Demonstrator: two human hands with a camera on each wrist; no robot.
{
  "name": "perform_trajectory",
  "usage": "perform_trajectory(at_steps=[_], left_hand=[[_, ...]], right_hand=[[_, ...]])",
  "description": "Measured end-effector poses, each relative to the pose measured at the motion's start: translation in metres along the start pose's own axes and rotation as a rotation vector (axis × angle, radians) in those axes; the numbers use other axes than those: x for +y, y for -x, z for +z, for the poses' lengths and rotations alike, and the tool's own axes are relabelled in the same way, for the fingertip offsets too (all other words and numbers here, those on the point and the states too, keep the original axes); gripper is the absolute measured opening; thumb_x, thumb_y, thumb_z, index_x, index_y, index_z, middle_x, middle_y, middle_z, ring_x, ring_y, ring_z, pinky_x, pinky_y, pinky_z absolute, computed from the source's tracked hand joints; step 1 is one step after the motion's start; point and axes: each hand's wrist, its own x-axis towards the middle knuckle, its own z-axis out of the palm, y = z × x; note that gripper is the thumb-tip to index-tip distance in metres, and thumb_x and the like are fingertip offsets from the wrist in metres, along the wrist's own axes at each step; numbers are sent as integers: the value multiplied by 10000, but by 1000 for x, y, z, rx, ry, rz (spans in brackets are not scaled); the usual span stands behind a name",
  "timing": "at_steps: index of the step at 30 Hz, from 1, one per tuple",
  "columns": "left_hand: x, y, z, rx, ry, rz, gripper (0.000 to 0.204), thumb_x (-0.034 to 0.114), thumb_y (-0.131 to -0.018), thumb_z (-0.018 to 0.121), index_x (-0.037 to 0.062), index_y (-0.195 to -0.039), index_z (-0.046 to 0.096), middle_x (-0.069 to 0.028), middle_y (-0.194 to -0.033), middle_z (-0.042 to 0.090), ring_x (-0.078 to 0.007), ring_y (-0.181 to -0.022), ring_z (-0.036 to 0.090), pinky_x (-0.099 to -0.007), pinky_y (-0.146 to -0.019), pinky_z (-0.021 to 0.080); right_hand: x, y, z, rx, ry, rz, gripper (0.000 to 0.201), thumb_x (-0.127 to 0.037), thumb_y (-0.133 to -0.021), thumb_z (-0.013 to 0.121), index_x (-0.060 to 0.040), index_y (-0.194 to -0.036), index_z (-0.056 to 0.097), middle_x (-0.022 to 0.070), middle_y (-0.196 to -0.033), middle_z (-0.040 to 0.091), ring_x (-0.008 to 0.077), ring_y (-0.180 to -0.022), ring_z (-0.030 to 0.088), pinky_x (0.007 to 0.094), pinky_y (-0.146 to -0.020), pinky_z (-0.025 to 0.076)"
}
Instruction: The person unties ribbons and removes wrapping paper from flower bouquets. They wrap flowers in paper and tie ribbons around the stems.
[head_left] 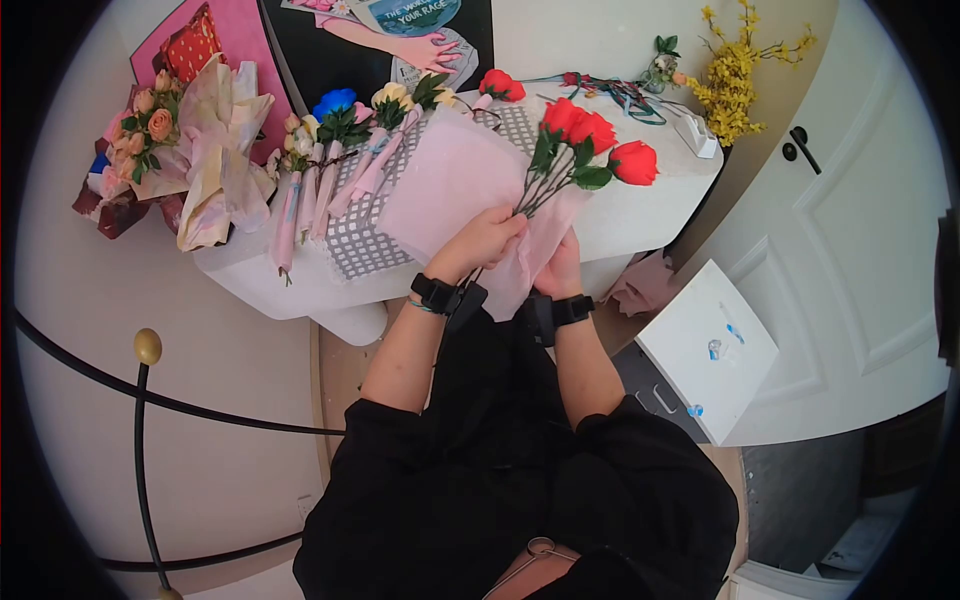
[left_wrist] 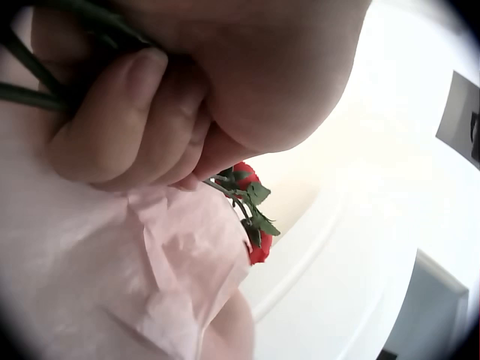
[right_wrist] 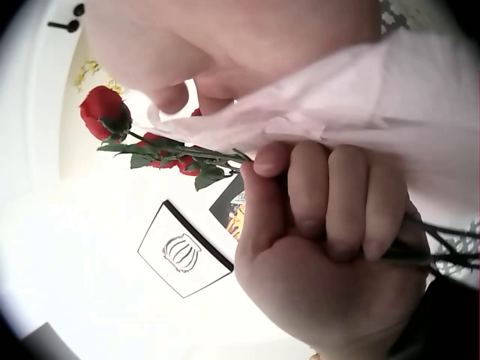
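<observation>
My left hand (head_left: 485,242) grips the dark green stems (right_wrist: 442,247) of several red artificial roses (head_left: 634,163). The fingers (right_wrist: 346,196) curl tightly round the bundle, as the right wrist view shows. The blooms fan out past the fist, up and to the right in the head view. A large sheet of pale pink wrapping paper (head_left: 455,180) lies beneath and beside the stems. My right hand (head_left: 562,268) holds the paper's right-hand fold between thumb and fingers, close beside the left hand. Part of the right hand is hidden behind the paper.
Behind the hands stands a white table (head_left: 240,270) with a grey checked mat (head_left: 360,245). Wrapped single flowers (head_left: 290,220) lie along its left side, near a big bouquet (head_left: 150,140). Yellow flowers (head_left: 735,90) and a white drawer unit (head_left: 708,350) stand at right.
</observation>
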Motion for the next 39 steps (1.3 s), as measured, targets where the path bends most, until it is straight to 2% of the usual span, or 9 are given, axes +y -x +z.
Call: perform_trajectory(at_steps=[5,8,10,13,16,20,23,28,39], left_hand=[[3,14,4,-60,-62,13,203,245,-974,436,109,-862,537,78,-590,391,-23,-419,302,-207,-363,214],[-11,6,6,-14,-387,298,218,225,-966,439,52,-903,554,9,-637,513,-104,-483,456,-274,-432,359],[-36,-8,3,82,-651,616,244,209,-946,446,-11,-934,552,-132,-752,616,-264,-644,589,-381,-612,457],[-16,11,12,96,-836,414,259,208,-931,453,-37,-938,537,-242,-862,609,-401,-786,589,-457,-738,449],[-12,19,13,128,-906,382,254,214,-926,469,-30,-934,537,-270,-882,597,-423,-806,582,-453,-715,457],[-8,36,13,207,-884,387,249,221,-914,517,-19,-971,548,-247,-879,607,-401,-815,594,-445,-721,468],[-12,52,17,435,-771,647,286,273,-898,566,-1,-977,561,-205,-891,632,-394,-798,606,-479,-695,471],[-20,64,16,455,-1151,786,236,188,-854,636,17,-1010,591,-122,-898,599,-314,-842,604,-389,-712,489],[-26,64,-9,349,-735,641,138,122,-848,628,17,-936,641,-124,-859,581,-283,-795,581,-369,-691,457]], right_hand=[[-14,-10,-15,-18,224,42,266,-194,-937,516,-44,-1155,548,83,-1085,616,214,-987,603,382,-889,479],[-29,-17,-21,-126,327,179,224,-90,-876,605,14,-1072,575,78,-1070,622,208,-965,611,378,-875,489],[-27,-15,0,-40,272,142,217,-109,-894,590,13,-1073,575,83,-1072,621,209,-974,608,379,-875,488],[-21,-12,29,89,215,81,235,-157,-930,558,4,-1100,572,92,-1092,617,209,-1009,596,382,-894,477],[-17,-10,32,138,220,51,287,-214,-959,524,-8,-1155,560,95,-1133,611,210,-1056,580,382,-933,453],[-20,-12,22,207,225,-10,351,-254,-979,489,-17,-1235,523,92,-1179,601,219,-1107,560,385,-987,412],[-25,-9,33,206,237,-103,358,-266,-980,491,-25,-1244,513,86,-1191,589,215,-1113,552,390,-992,410],[-23,-9,44,225,154,-105,385,-282,-968,520,-33,-1260,496,77,-1236,560,207,-1154,517,388,-1007,396],[-29,3,50,255,199,-126,437,-328,-961,529,-40,-1285,474,70,-1282,534,216,-1193,488,389,-1031,374]])
